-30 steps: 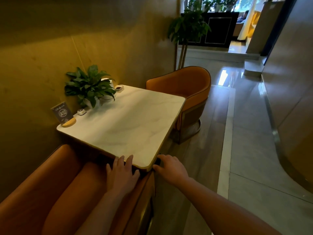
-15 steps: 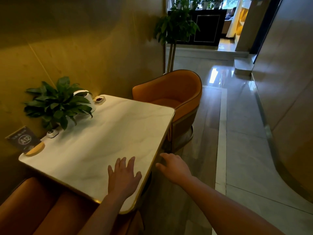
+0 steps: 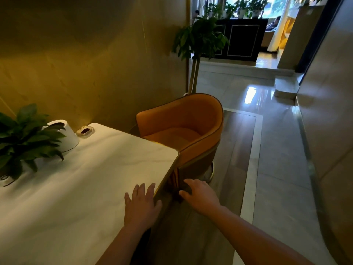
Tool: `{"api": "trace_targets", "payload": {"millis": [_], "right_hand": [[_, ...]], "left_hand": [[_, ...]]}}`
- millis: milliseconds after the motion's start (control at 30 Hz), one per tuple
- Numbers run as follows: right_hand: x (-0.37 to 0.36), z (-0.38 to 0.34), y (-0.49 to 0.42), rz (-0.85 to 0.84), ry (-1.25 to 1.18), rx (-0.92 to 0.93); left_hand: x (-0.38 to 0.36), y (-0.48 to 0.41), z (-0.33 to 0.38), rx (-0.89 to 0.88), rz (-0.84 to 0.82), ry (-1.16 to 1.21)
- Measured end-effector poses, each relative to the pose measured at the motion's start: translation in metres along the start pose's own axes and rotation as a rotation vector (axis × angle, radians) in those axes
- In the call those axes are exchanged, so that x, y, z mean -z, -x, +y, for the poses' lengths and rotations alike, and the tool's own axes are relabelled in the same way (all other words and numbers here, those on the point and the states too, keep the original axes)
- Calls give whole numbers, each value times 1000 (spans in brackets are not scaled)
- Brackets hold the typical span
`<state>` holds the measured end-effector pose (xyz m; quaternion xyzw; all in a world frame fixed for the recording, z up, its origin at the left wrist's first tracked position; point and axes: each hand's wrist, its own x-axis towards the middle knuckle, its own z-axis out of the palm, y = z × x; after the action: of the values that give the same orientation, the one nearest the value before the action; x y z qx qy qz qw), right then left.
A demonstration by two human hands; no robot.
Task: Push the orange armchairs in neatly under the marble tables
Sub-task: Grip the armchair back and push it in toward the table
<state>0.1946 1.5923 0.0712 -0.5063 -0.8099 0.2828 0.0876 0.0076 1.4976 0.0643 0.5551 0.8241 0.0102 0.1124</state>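
A white marble table point(image 3: 91, 175) with a gold edge fills the lower left. An orange armchair point(image 3: 183, 127) stands at its far end, its seat partly under the tabletop. My left hand point(image 3: 141, 205) lies flat on the table's right edge, fingers apart, holding nothing. My right hand point(image 3: 201, 194) hovers just off that edge over the floor, fingers spread, below the chair's near side and not clearly touching it. The nearer armchair is out of view.
A potted plant point(image 3: 23, 138), a white cylinder point(image 3: 66, 134) and a small ashtray point(image 3: 85, 130) sit on the table by the wall point(image 3: 86, 64). A tall plant point(image 3: 198, 41) stands behind the chair. Glossy floor point(image 3: 277, 159) runs along the right, with a step point(image 3: 284, 87) ahead.
My view has moved forward along the table toward the far armchair. The near armchair has dropped out of view. Both hands have travelled along the table's right edge.
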Motion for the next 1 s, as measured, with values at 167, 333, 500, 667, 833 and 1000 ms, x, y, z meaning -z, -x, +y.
{"api": "trace_targets", "payload": {"millis": [167, 333, 500, 667, 833, 1000], "right_hand": [[46, 52, -62, -13, 15, 0], [84, 96, -139, -14, 4, 30], [120, 143, -235, -45, 16, 24], [161, 187, -324, -121, 38, -2], [201, 219, -398, -174, 21, 13], [231, 262, -479, -227, 68, 68]], "left_hand": [[3, -67, 60, 6, 1, 15], [4, -146, 110, 5, -6, 47], [-2, -241, 150, 3, -13, 110], [-4, -327, 189, 20, -44, 164], [-4, -393, 225, 79, -89, 180], [-15, -461, 271, 163, -109, 159]]}}
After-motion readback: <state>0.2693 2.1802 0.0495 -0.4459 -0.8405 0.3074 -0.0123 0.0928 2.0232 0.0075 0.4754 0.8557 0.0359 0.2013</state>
